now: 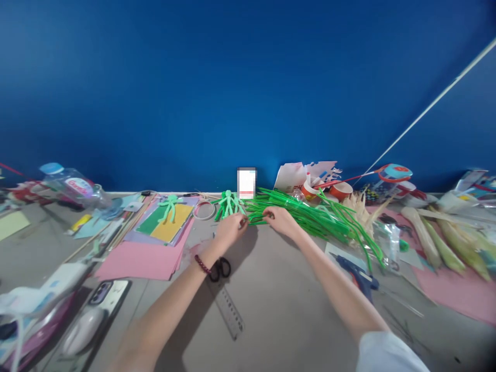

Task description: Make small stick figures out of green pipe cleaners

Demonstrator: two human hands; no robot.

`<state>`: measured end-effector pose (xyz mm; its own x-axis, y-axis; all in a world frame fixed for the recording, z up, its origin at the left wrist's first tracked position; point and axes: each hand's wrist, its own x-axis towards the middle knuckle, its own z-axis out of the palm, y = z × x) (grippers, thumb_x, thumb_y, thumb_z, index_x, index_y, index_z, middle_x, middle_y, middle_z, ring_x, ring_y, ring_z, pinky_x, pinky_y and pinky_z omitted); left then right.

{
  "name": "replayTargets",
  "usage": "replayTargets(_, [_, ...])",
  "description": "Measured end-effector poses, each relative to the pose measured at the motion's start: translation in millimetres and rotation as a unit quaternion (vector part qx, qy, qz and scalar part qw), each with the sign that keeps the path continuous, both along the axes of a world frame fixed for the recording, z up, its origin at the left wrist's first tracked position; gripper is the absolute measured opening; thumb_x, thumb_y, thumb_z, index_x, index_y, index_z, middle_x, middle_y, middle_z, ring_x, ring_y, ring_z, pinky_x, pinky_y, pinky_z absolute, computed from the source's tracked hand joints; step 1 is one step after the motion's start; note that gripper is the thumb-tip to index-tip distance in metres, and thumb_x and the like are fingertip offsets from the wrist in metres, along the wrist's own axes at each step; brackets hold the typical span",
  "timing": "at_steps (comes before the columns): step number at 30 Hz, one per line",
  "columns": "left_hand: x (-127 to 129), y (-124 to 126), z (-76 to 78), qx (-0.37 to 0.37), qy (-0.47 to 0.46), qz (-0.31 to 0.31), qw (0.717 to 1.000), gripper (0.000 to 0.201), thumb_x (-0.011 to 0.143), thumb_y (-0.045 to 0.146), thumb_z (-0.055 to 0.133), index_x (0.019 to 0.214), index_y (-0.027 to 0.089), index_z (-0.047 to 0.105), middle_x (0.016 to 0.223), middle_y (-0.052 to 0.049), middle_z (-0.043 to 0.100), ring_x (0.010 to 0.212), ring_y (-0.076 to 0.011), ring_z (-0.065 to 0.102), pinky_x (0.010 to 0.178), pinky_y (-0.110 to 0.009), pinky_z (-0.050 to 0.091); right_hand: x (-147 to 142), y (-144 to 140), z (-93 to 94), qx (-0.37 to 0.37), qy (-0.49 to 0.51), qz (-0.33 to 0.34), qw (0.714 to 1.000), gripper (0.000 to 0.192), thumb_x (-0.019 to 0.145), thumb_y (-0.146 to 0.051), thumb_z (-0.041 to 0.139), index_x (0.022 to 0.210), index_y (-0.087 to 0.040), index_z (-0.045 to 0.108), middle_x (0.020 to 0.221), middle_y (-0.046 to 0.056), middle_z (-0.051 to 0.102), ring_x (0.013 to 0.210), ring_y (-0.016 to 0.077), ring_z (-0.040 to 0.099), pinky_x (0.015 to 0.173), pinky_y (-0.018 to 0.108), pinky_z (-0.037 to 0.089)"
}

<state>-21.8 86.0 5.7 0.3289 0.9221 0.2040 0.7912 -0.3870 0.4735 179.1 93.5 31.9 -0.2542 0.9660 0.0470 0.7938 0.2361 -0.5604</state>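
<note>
My left hand [229, 229] and my right hand [282, 221] reach to the far side of the grey table, close together. Each pinches the near end of a bundle of green pipe cleaners [310, 214] that fans out to the right. A small green pipe-cleaner figure [228, 203] lies just beyond my left hand. A lighter green figure [169, 206] rests on a stack of coloured paper [166, 225] further left. Black scissors [220, 268] lie under my left wrist, beside a clear ruler [229, 310].
Pink paper sheets [141, 261] lie at left, with a phone [101, 292], a plastic bottle [73, 186] and a tape ring [204, 210]. At right are a blue glue gun [358, 276], paper cups [341, 190], corn husks [445, 243] and more pink paper [461, 294]. A blue wall stands behind.
</note>
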Motion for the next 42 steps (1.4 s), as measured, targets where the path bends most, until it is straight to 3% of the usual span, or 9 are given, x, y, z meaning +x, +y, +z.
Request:
replayTargets(6, [7.2,-21.0,-25.8,-0.016,-0.039,0.002,0.999,0.027,0.086,0.029,0.042,0.094,0.017,0.065,0.078,-0.005,0.062,0.064,-0.0145,0.053,0.061,-0.025,0.036,0.0,23.3,-17.3,0.014,-0.102,-0.082,0.991,0.020,0.075,-0.020,0.061,0.095,-0.020,0.061,0.100,0.006,0.061,0.087,0.0183,0.057,0.067,0.024,0.039])
replayTargets(15, [2.9,-22.2,-37.4,-0.003,-0.049,-0.012,0.999,0.026,0.086,0.027,0.042,0.088,0.017,0.066,0.077,-0.004,0.060,0.062,-0.0133,0.052,0.058,-0.024,0.035,8.2,11.6,-20.3,0.020,-0.147,-0.072,0.986,0.013,0.078,-0.018,0.055,0.083,-0.021,0.066,0.092,0.005,0.063,0.078,0.0160,0.058,0.058,0.023,0.035])
replayTargets(25, [1.9,-24.6,-41.2,0.044,0.076,-0.008,0.996,0.030,0.088,0.023,0.039,0.113,0.020,0.056,0.100,-0.009,0.062,0.080,-0.0183,0.060,0.063,-0.026,0.041,19.5,6.8,2.7,0.109,-0.054,-0.053,0.991,0.022,0.086,-0.022,0.044,0.091,-0.021,0.066,0.097,0.006,0.067,0.087,0.0193,0.059,0.072,0.027,0.042])
replayTargets(30, [-2.6,-20.6,-42.4,0.061,0.169,-0.011,0.984,0.041,0.086,0.011,0.037,0.124,0.020,0.048,0.099,-0.009,0.058,0.081,-0.0176,0.060,0.061,-0.025,0.044,24.7,3.9,14.6,0.143,0.064,-0.064,0.986,0.018,0.082,-0.030,0.050,0.084,-0.019,0.064,0.085,0.006,0.067,0.073,0.0186,0.060,0.071,0.030,0.045])
replayTargets(32, [-3.3,-20.2,-41.6,0.073,0.183,-0.003,0.980,0.050,0.083,0.004,0.035,0.129,0.020,0.043,0.100,-0.010,0.057,0.081,-0.0170,0.060,0.061,-0.024,0.044,24.6,2.5,18.0,0.113,0.155,-0.080,0.978,0.019,0.079,-0.036,0.055,0.081,-0.019,0.062,0.074,0.005,0.066,0.065,0.0177,0.059,0.065,0.030,0.046])
replayTargets(35, [-1.1,-22.9,-35.7,0.074,0.146,0.014,0.986,0.046,0.085,0.009,0.037,0.129,0.020,0.044,0.096,-0.010,0.058,0.081,-0.0185,0.060,0.059,-0.025,0.043,21.2,-0.3,22.2,-0.011,0.315,-0.082,0.946,0.026,0.072,-0.043,0.063,0.077,-0.018,0.056,0.061,0.001,0.061,0.054,0.0157,0.059,0.051,0.027,0.044])
replayTargets(37, [1.6,-26.0,-29.0,0.055,0.075,0.010,0.996,0.041,0.086,0.025,0.044,0.127,0.022,0.046,0.096,-0.010,0.059,0.078,-0.0191,0.059,0.058,-0.025,0.041,17.9,-2.4,24.0,-0.089,0.406,-0.061,0.907,0.030,0.068,-0.044,0.068,0.076,-0.018,0.054,0.060,0.000,0.061,0.055,0.0150,0.060,0.048,0.025,0.045])
replayTargets(39, [3.7,-29.1,-21.6,0.012,-0.030,-0.027,0.999,0.053,0.083,0.035,0.052,0.133,0.023,0.037,0.096,-0.006,0.059,0.068,-0.0150,0.057,0.056,-0.024,0.041,14.4,-4.4,24.6,-0.140,0.472,-0.049,0.869,0.032,0.064,-0.041,0.072,0.077,-0.017,0.054,0.062,0.000,0.062,0.058,0.0151,0.063,0.049,0.024,0.047])
replayTargets(42, [5.0,-33.3,-11.1,-0.045,-0.185,-0.081,0.978,0.061,0.082,0.039,0.054,0.136,0.025,0.030,0.099,-0.004,0.059,0.064,-0.0108,0.054,0.056,-0.021,0.041,9.9,-5.7,22.9,-0.194,0.519,-0.059,0.830,0.033,0.063,-0.034,0.075,0.080,-0.018,0.052,0.065,-0.001,0.064,0.060,0.0148,0.065,0.050,0.022,0.050])
